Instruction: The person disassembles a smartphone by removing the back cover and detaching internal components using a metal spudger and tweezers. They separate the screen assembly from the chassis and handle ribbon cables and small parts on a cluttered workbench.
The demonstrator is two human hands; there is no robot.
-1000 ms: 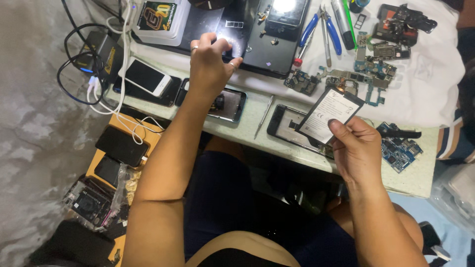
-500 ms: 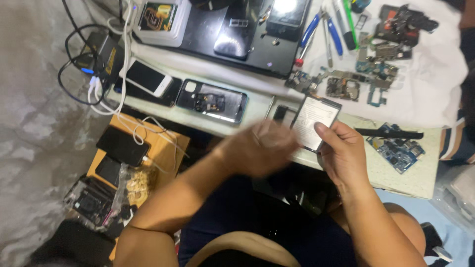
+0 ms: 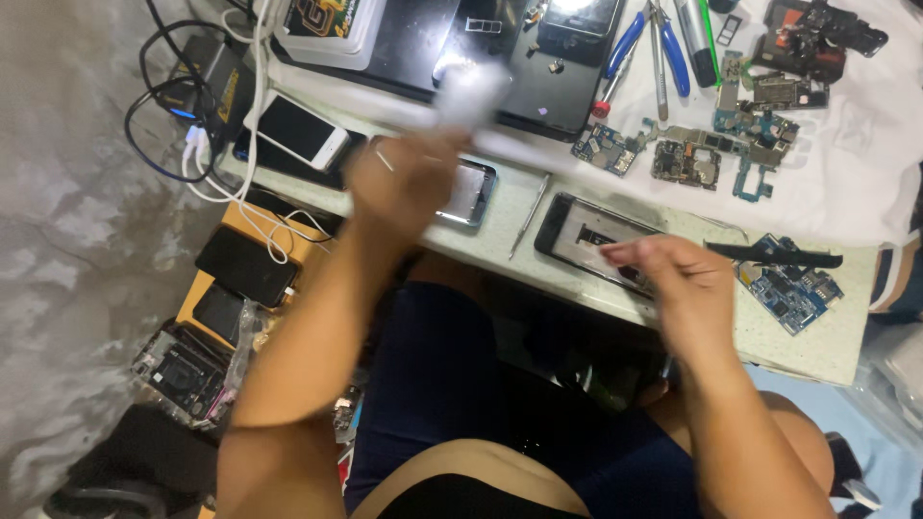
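Note:
My left hand [image 3: 404,183] is raised over the table's front edge, blurred with motion, and grips a flat white rectangular part [image 3: 471,96] that smears toward the black work mat [image 3: 423,38]. An opened phone [image 3: 473,192] lies just beneath that hand. My right hand [image 3: 678,284] hovers low at the right with its fingers pointing left and nothing visible in them. Its fingertips are over a black phone frame [image 3: 577,231] lying on the pale table [image 3: 827,356].
A thin metal tool [image 3: 529,216] lies between the two phones. Circuit boards [image 3: 687,159] and blue-handled pliers [image 3: 663,43] sit at the back right, a blue board [image 3: 798,288] at the right edge. A white phone [image 3: 303,130] and cables [image 3: 192,125] are at the left, dark phones [image 3: 245,264] below.
The white flat part has passed from my right hand to my left, which has swung up and left with it. My right hand has dropped toward the black phone frame.

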